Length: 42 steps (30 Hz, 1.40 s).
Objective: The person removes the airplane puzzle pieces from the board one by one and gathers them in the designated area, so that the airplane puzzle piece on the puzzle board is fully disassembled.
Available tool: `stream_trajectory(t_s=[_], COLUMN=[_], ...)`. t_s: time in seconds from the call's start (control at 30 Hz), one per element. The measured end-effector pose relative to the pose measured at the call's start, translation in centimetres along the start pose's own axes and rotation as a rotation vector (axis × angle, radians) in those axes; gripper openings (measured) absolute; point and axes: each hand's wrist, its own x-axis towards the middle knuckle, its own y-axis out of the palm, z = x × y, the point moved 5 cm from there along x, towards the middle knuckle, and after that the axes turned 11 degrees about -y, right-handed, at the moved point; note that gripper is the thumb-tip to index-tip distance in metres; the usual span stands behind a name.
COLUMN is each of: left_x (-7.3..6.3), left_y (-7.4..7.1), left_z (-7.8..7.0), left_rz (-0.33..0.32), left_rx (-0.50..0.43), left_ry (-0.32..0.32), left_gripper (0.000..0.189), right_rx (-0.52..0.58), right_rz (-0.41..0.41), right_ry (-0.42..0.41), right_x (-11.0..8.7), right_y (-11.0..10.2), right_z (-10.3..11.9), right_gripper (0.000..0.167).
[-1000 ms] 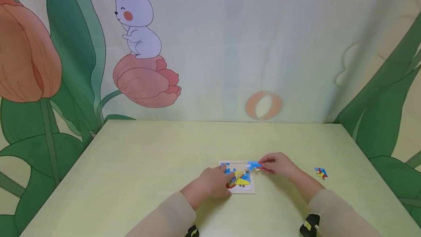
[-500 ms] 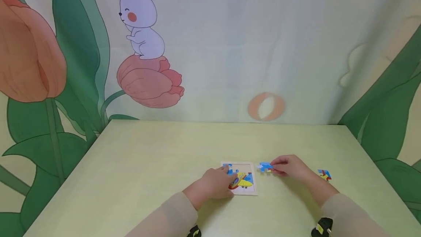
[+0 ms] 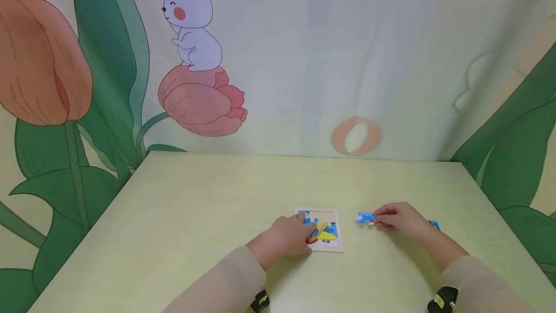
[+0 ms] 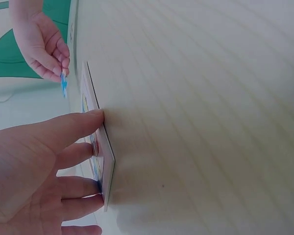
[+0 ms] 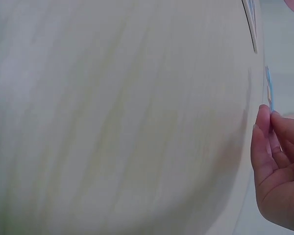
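Note:
A square wooden jigsaw board with a yellow aeroplane picture lies on the table. Part of its upper area shows bare wood without pieces. My left hand rests on the board's left side. In the left wrist view, that hand's thumb touches the board's edge, and its fairly straight fingers lie against the picture. My right hand pinches a blue jigsaw piece between thumb and fingertips, right of the board. The right wrist view shows this piece edge-on, raised off the table.
Another jigsaw piece lies on the table, partly hidden behind my right forearm. The pale yellow table ends at a printed curtain with a rabbit and tulips. Black wrist devices sit under both sleeves.
My right hand has carried the blue jigsaw piece from over the board's top right corner away to the right. My left hand stays on the board. The head view has shifted slightly.

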Motion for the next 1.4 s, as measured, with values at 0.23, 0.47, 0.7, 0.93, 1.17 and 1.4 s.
stream_trajectory(t_s=[0.23,0.47,0.7,0.93,1.17,1.4], left_x=[-0.2,-0.1,0.1,0.1,0.3,0.2], left_y=[-0.4,-0.4,-0.2,0.1,0.5,0.2], left_z=[-0.2,0.0,0.1,0.1,-0.1,0.0], left_rz=[0.009,0.011,0.019,0.023,0.021,0.023], left_rx=[-0.013,-0.023,-0.044,-0.043,-0.045,-0.045], left_ry=[0.001,-0.005,-0.006,-0.008,-0.004,-0.022], left_gripper=[0.063,0.063,0.064,0.064,0.064,0.064], right_rx=[-0.017,-0.007,-0.019,0.04,-0.011,-0.036], right_rz=[-0.02,-0.027,-0.032,-0.037,-0.033,-0.038], right_ry=[0.032,0.061,0.037,0.011,0.046,0.005], right_x=[-0.6,-1.1,-1.5,-1.9,-2.1,-1.9], right_y=[-1.3,-2.1,-3.7,-4.7,-5.2,-6.0], right_z=[-0.2,-0.2,-0.2,-0.8,-1.9,-1.2], right_gripper=[0.023,0.026,0.028,0.032,0.032,0.032])
